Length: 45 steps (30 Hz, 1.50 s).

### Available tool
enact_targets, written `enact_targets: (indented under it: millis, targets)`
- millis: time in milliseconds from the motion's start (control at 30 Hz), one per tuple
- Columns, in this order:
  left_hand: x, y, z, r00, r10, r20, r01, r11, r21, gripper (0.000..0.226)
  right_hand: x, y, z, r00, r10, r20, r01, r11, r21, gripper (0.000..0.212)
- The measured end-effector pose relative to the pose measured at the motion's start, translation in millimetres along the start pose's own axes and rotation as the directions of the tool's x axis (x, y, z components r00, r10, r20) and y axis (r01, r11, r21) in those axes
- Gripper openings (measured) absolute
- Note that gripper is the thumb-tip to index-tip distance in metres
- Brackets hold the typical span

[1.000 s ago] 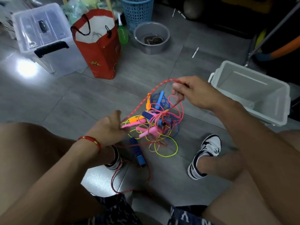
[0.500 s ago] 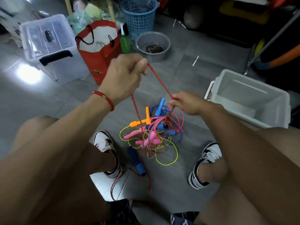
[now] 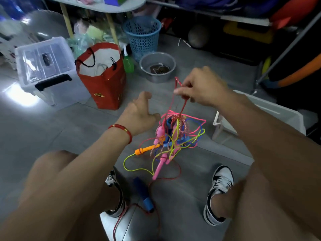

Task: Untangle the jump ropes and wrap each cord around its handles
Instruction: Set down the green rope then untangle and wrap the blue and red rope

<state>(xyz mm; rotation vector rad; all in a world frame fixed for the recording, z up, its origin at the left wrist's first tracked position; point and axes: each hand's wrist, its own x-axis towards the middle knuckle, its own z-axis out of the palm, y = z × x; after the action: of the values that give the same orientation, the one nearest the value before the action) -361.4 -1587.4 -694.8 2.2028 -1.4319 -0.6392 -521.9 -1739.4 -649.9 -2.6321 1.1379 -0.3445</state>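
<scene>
Head view. The right hand [image 3: 201, 86], right of centre in the upper half of the frame, pinches a loop of the red cord [image 3: 182, 103] and lifts it; the fingers [image 3: 180, 92] are curled tight on the cord. The tangle [image 3: 173, 134] of pink, blue, yellow and red cords hangs below that pinch at frame centre, apparently mostly clear of the floor [image 3: 69, 122], with pink handles [image 3: 160, 164] and an orange handle [image 3: 145, 149] caught in it. The left hand [image 3: 139, 113] sits just left of the tangle, fingers spread and relaxed, holding nothing.

A blue handle [image 3: 143, 195] lies on the floor at lower centre, between the shoes; the red cord trails from it.

Handling, as judged: the cords are light, limp and thin, and likely to snag on each other. The handles are rigid and offer the firmer hold. Take a free handle, such as the blue one, and feed it back through the loops rather than pulling on the cord, which may tighten the knot.
</scene>
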Motion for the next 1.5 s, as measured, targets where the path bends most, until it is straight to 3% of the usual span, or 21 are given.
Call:
enact_targets:
  millis: [100, 233, 333, 400, 500, 600, 700, 800, 900, 1000, 1133, 1267, 1400, 1500]
  targets:
    - [13.7, 10.6, 15.9, 0.996, 0.014, 0.087, -0.013, 1.000, -0.014, 0.055, 2.8, 5.2, 8.9, 0.987, 0.052, -0.155, -0.042, 0.997, 0.065, 0.048]
    - [28.4, 22.2, 33.9, 0.991, 0.044, 0.128, -0.028, 0.992, -0.121, 0.060, -0.8, -0.2, 23.1, 0.988, 0.113, -0.102, -0.072, 0.937, 0.342, 0.045]
    - [35.2, 31.1, 43.6, 0.981, 0.114, 0.157, -0.077, 0.972, -0.222, 0.042, -2.2, -9.4, 18.6, 0.987, 0.133, -0.092, -0.053, 0.804, 0.592, 0.040]
    - [38.0, 34.5, 48.9, 0.982, 0.154, 0.112, -0.121, 0.959, -0.257, 0.017, -1.9, -7.6, 13.4, 0.991, 0.100, -0.090, -0.020, 0.773, 0.634, 0.039]
    - [43.5, 31.7, 50.3, 0.997, 0.053, 0.048, -0.029, 0.912, -0.409, 0.026, 0.4, 7.6, 18.7, 0.996, 0.091, -0.020, -0.050, 0.707, 0.705, 0.031]
    - [45.2, 38.1, 40.1, 0.999, -0.022, 0.034, 0.037, 0.837, -0.546, 0.025, 0.7, 30.4, 33.6, 0.984, -0.027, 0.174, -0.070, 0.848, 0.525, 0.013]
    - [43.4, 45.4, 25.5, 1.000, 0.028, -0.005, -0.026, 0.812, -0.584, 0.027, -3.2, 44.5, 53.7, 0.919, -0.077, 0.387, -0.046, 0.953, 0.299, 0.027]
    - [41.7, 46.3, 14.6, 0.995, 0.102, 0.002, -0.083, 0.818, -0.570, 0.026, -2.1, 41.1, 64.3, 0.936, -0.104, 0.335, -0.011, 0.946, 0.325, 0.008]
    - [39.2, 46.1, 9.2, 0.995, 0.096, 0.006, -0.072, 0.791, -0.608, 0.027, 2.0, 35.6, 67.0, 0.949, -0.080, 0.304, -0.032, 0.938, 0.345, 0.014]
    - [38.1, 43.4, 6.3, 1.000, 0.002, 0.010, 0.005, 0.742, -0.670, 0.027, 3.9, 34.6, 68.2, 0.956, 0.012, 0.294, -0.104, 0.949, 0.298, 0.020]
    - [40.9, 35.7, 3.6, 0.989, -0.143, 0.033, 0.127, 0.721, -0.681, 0.029, 8.6, 36.8, 61.3, 0.940, 0.161, 0.300, -0.299, 0.809, 0.505, 0.016]
    - [42.8, 37.7, -0.7, 0.971, -0.239, 0.006, 0.157, 0.620, -0.769, 0.031, 5.3, 31.7, 46.8, 0.931, 0.104, 0.350, -0.300, 0.765, 0.570, 0.010]
    - [39.8, 40.2, -2.5, 0.964, -0.266, 0.025, 0.166, 0.522, -0.836, 0.031, 7.0, 27.4, 42.4, 0.928, 0.185, 0.324, -0.345, 0.756, 0.556, 0.012]
    - [42.8, 44.3, -1.0, 0.954, -0.296, 0.049, 0.207, 0.529, -0.823, 0.029, 6.6, 23.7, 43.5, 0.931, 0.186, 0.314, -0.339, 0.756, 0.560, 0.013]
